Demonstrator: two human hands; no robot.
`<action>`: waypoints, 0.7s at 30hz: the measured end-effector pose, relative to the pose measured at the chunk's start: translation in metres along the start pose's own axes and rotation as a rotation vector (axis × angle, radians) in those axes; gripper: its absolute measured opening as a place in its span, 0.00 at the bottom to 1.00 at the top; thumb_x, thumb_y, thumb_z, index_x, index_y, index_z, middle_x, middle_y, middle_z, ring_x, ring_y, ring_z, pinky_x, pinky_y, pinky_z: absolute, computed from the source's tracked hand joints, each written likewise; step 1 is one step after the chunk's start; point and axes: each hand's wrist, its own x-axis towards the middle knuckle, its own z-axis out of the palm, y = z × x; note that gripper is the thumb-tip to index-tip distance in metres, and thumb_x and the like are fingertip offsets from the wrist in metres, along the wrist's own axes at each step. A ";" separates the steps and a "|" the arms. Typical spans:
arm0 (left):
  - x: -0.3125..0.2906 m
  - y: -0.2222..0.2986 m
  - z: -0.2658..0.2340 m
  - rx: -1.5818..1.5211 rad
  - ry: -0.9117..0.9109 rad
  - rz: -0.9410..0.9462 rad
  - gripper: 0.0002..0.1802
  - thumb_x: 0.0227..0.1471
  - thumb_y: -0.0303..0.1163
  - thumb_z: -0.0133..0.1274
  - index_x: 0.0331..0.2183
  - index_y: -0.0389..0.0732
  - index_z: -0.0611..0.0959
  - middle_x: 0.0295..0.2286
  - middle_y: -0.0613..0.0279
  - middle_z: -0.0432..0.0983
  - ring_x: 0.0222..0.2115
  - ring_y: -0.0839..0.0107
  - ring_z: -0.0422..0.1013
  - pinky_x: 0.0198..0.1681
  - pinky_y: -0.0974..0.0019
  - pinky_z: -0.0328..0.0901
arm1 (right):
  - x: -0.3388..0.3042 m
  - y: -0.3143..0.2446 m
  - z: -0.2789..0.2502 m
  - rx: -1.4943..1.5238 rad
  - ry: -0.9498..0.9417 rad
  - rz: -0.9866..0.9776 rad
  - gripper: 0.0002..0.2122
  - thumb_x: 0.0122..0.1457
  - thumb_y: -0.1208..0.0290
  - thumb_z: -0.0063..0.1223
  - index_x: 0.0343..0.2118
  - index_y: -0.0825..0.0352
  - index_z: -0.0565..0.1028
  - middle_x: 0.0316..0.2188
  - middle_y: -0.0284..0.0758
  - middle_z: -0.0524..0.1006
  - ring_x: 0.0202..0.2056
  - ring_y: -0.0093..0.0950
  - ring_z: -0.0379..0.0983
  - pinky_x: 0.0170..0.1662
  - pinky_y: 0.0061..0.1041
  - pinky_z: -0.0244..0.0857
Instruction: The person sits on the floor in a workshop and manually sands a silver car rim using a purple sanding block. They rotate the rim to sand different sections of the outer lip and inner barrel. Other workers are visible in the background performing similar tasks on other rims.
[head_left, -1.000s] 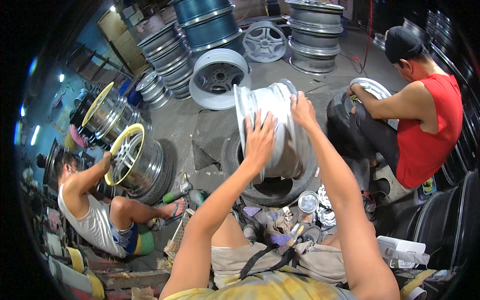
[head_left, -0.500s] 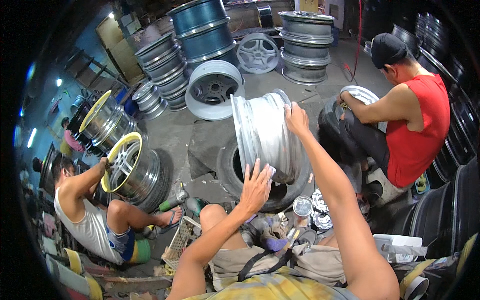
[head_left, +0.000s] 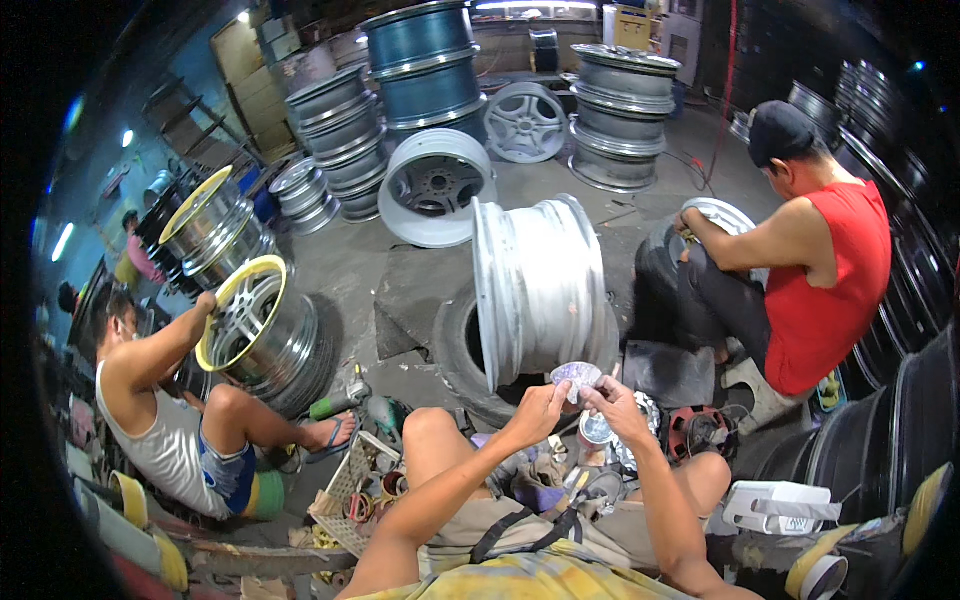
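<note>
Co-worker at left (head_left: 160,450): seated in a white vest, one arm stretched to a yellow-edged wheel (head_left: 240,318).
Basket (head_left: 343,485): pale plastic, on the floor, small things inside.
Tyre (head_left: 455,345): lying flat on the floor, straight ahead of the person.
Silver wheel (head_left: 540,280): resting on the tyre, barrel toward the person, wide rim edge to the left — neither hand on it.
Left hand (head_left: 538,415): thumb and fingers pinched together on the left part of a purple sheet (head_left: 577,376).
Purple sheet: pale, fan-shaped, held up between both hands before the wheel's lower edge; whether they touch, I cannot tell.
Can (head_left: 594,432): round, just below the sheet in the view.
Right hand (head_left: 618,412): thumb and fingers clamped on the sheet's right part — close beside the left hand.
Co-worker at right (head_left: 830,290): red sleeveless top, dark cap, bent over a pale wheel (head_left: 722,213).
</note>
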 end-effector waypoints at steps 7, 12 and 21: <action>0.002 0.004 -0.014 0.332 -0.052 0.182 0.14 0.61 0.32 0.48 0.32 0.32 0.84 0.29 0.47 0.80 0.32 0.53 0.78 0.39 0.57 0.71 | -0.008 0.015 -0.024 0.201 0.095 0.001 0.12 0.61 0.67 0.59 0.43 0.69 0.77 0.31 0.28 0.78 0.29 0.15 0.70 0.33 0.16 0.64; 0.021 0.040 -0.073 0.597 0.212 0.360 0.14 0.61 0.34 0.52 0.41 0.33 0.83 0.41 0.48 0.80 0.44 0.52 0.76 0.50 0.57 0.69 | -0.012 0.009 -0.030 0.415 0.140 -0.018 0.15 0.64 0.67 0.56 0.49 0.69 0.71 0.35 0.33 0.77 0.28 0.23 0.77 0.29 0.21 0.72; 0.042 0.025 -0.085 0.999 0.063 0.547 0.25 0.58 0.32 0.53 0.54 0.30 0.74 0.58 0.47 0.65 0.63 0.47 0.56 0.66 0.44 0.50 | -0.024 -0.012 -0.041 0.566 0.189 -0.109 0.15 0.64 0.71 0.54 0.51 0.68 0.69 0.37 0.34 0.76 0.30 0.23 0.77 0.30 0.22 0.73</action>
